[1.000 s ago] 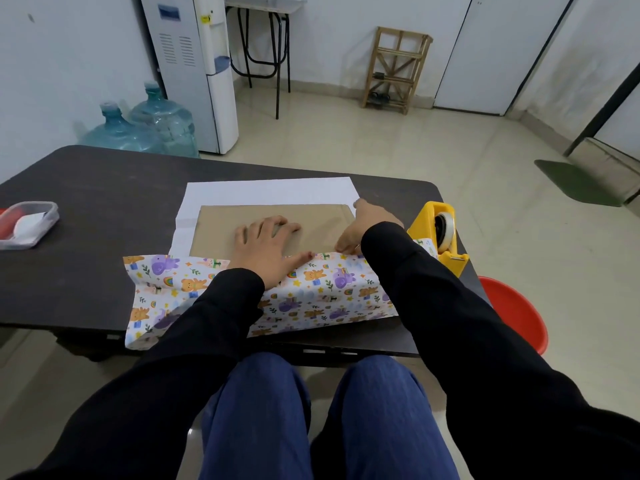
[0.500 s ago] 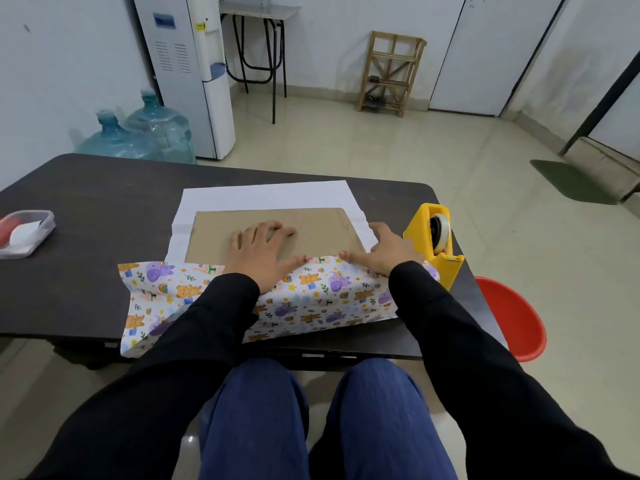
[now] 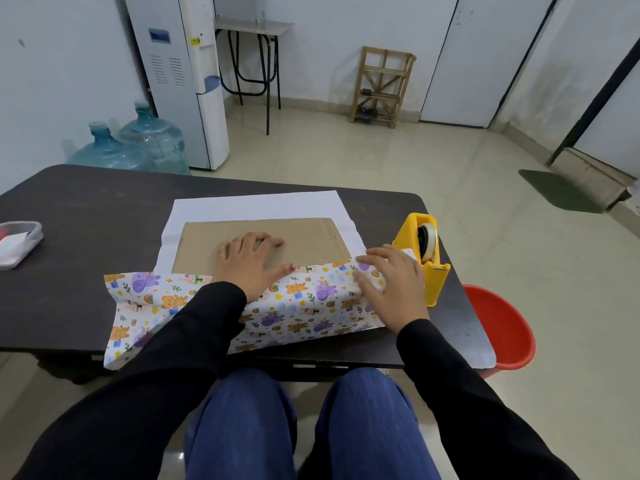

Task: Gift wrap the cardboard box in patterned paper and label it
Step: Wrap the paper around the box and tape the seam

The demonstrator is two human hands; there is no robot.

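I see the cardboard box lying flat on the white underside of the patterned paper, mid-desk. The left hand presses flat, fingers straight, on the box and on the paper's folded-up near edge. The right hand rests spread-fingered on that fold's right end, just beside the yellow tape dispenser. The desk is dark brown. Behind it stands a white water dispenser; its blue panel and yellow sticker are too small to read.

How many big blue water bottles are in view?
2. One big blue plastic water bottle stands behind the dark table at the left wall; the other bottle stands just right of it, beside the white water dispenser. The table may hide more.
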